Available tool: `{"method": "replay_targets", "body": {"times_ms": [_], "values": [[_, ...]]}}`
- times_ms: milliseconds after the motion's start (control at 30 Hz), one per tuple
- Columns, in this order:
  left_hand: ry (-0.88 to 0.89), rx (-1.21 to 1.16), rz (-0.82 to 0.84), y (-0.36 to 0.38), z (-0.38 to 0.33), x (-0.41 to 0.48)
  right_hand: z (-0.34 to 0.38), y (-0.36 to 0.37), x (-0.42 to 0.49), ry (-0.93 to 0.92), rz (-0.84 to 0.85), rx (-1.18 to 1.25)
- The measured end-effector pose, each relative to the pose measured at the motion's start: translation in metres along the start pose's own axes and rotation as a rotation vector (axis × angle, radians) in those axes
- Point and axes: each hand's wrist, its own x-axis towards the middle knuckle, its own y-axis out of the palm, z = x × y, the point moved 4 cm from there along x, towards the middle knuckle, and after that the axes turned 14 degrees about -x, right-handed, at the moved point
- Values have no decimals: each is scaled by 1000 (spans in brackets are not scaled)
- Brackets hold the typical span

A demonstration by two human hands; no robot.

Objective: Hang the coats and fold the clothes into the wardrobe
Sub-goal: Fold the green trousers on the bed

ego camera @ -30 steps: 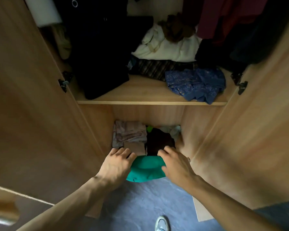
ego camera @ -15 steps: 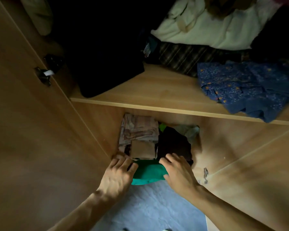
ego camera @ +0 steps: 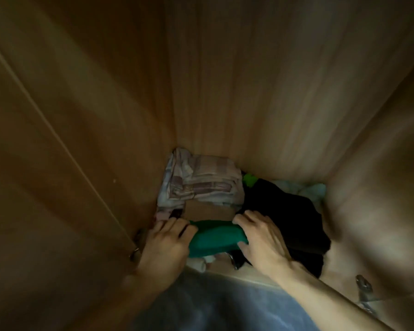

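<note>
Green folded garment: lay low in the centre of the frame, at the front of the wardrobe's bottom compartment, held at both ends.
Left hand: gripped the garment's left end, fingers curled over its top edge, close together, with the thumb against the cloth.
Right hand: clamped the right end, fingers over the top and thumb under the near side, the back of the hand touching the black clothes.
Striped stack: pale folded pieces in the back left corner, touching the left wall and the back panel.
Tan piece: flat, between the striped stack and the green garment.
Black clothes: a dark heap at centre right, reaching the compartment's front edge; a bright green scrap and a pale cloth showed behind it.
Edges: the light wooden front lip ran just below the hands – a small white cloth lay at it, under the green garment.
Open room: the bottom was covered nearly wall to wall – the free space was above the piles, between the left wall and the right wall.
Hinges: one just left of the left wrist, one at lower right, both blurred.
Floor: grey-blue, bottom centre, between the forearms.
</note>
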Motion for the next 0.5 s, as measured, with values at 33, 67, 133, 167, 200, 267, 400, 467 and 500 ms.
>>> {"method": "replay_targets", "body": {"times_ms": [33,67,133,167,200,267,400,467,500], "values": [[0,-15,12,17,13,1,-1,16,7,-9,-6,15],[6,-37,21,32,26,3,-1,32,13,-21,-10,31],[12,-104,19,56,48,5,-4,58,22,-33,-27,57],[4,-132,13,67,56,6,-5,69,27,-30,-41,62],[-5,-149,7,75,63,8,-6,78,31,-25,-54,68],[-8,-151,-14,86,72,20,-10,89,46,-16,-76,70],[32,-102,-167,78,84,71,-24,85,87,59,-239,21],[77,-61,-256,72,86,90,-30,83,102,91,-334,-38],[104,-34,-279,75,87,95,-32,87,105,99,-367,-65]]}}
